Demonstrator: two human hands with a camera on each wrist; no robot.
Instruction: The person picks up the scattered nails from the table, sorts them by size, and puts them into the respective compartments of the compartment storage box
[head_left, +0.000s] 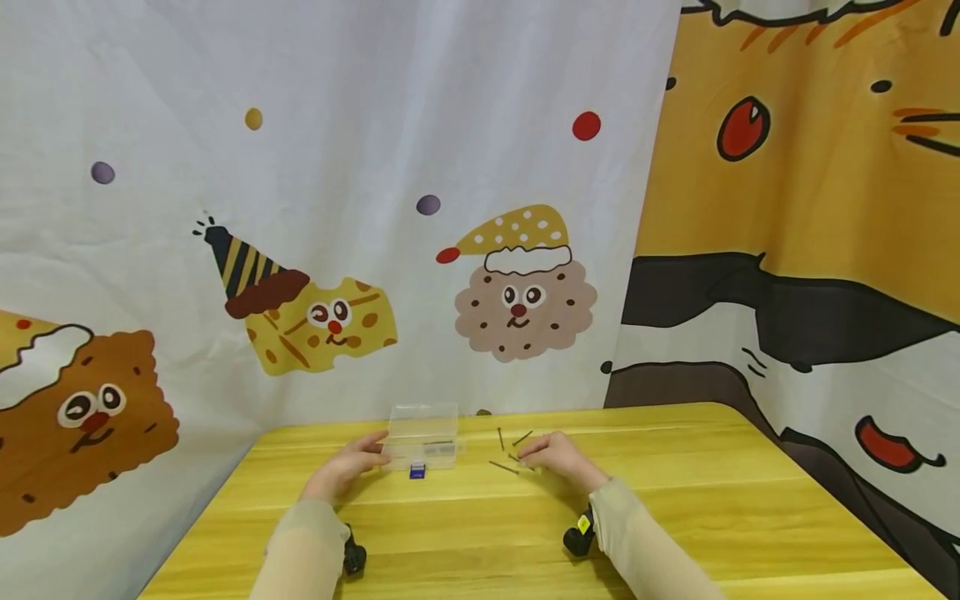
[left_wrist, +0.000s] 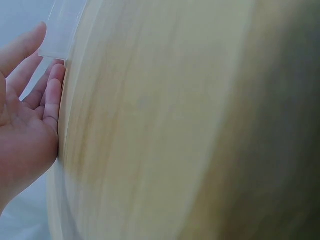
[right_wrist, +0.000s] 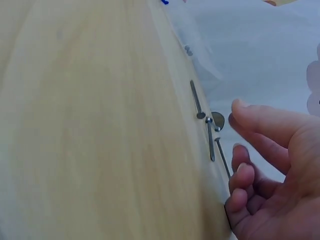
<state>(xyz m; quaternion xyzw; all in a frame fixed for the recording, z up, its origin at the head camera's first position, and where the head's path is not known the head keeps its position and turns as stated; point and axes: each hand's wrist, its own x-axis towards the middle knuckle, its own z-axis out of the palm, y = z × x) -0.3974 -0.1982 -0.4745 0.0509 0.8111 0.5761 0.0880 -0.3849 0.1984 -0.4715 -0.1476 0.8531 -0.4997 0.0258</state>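
Note:
A clear plastic box (head_left: 422,454) stands on the table with its lid (head_left: 423,419) raised at the back. One or more thin dark pieces, too small to tell, lie inside it, and a blue label or catch (head_left: 417,471) shows at its front. At the box's left side my left hand (head_left: 348,468) touches it with relaxed fingers; the left wrist view shows the thumb by the box's corner. Several metal nails (right_wrist: 210,140) lie loose to the right of the box. Over them hovers my right hand (head_left: 558,458), fingers loosely bent, with nothing seen held between them.
The wooden table (head_left: 465,533) ends at a printed curtain (head_left: 337,167) hanging close behind the box and nails. A black device is worn at each wrist, by the light sleeves (head_left: 300,546).

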